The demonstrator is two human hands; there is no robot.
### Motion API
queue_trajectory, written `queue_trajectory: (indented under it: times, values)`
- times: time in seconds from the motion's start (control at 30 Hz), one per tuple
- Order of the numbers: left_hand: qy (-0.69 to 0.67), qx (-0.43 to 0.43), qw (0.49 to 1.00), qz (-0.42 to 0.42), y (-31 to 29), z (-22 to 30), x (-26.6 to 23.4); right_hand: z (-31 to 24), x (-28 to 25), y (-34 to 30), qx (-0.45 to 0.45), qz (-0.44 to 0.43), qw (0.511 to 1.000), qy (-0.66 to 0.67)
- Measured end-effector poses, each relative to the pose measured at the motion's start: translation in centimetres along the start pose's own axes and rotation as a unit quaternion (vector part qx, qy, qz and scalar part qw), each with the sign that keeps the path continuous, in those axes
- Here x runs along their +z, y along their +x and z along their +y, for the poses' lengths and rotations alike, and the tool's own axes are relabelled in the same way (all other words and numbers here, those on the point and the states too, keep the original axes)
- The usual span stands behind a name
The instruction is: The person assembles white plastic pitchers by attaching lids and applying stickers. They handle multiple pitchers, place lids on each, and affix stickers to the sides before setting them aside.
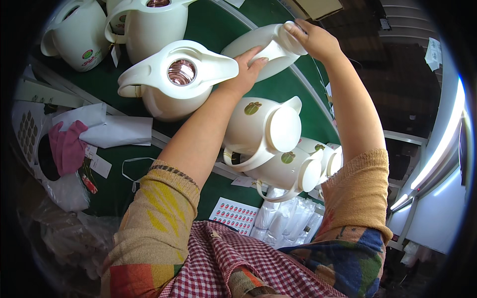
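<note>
A cream-white vacuum jug (248,42) lies tilted over the green surface, its round lid end toward the right. My left hand (244,74) is closed around the white projecting part at its near side; whether that is handle or spout I cannot tell. On the lid end rests my right hand (318,40), its fingers and thumb gripping the rim. Just left of my left forearm stands an open-topped jug (171,102) with a shiny coppery liner. Beside that forearm, a lidded jug (246,124) with a green-brown emblem lies on its side.
More open jugs (156,30) stand at the far left. Other lidded jugs (283,171) lie nearer me, beside plastic-wrapped packs (283,218) and a sticker sheet (233,214). White paper (119,130) and a pink cloth (67,146) lie at left. A metal rail (313,89) edges the green surface.
</note>
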State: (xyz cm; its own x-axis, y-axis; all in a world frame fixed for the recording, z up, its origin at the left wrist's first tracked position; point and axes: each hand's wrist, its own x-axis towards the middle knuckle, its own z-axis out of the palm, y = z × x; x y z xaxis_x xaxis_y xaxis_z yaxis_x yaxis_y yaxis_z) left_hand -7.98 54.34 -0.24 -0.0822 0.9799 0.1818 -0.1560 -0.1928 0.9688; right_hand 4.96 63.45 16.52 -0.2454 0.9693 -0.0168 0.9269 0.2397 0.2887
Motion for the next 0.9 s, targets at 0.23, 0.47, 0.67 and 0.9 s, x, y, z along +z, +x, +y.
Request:
queue_trajectory:
  times: [0.23, 0.47, 0.67, 0.9]
  values:
    - [0.009, -0.006, 1.000, 0.001, -0.2, 0.3, -0.1, 2.0, 0.0, -0.5, 0.070, 0.048, 0.994, -0.074]
    - [0.004, -0.011, 1.000, -0.003, -0.3, 0.7, 0.1, 3.4, 0.9, -1.5, 0.054, 0.064, 0.996, 0.006]
    - [0.034, -0.009, 0.999, 0.004, -0.3, 0.5, 0.4, 3.1, -0.9, -2.0, 0.107, 0.017, 0.993, 0.046]
    - [0.042, -0.015, 0.999, 0.003, -0.5, 0.7, 0.4, 3.3, -1.1, -1.8, 0.072, 0.043, 0.994, 0.076]
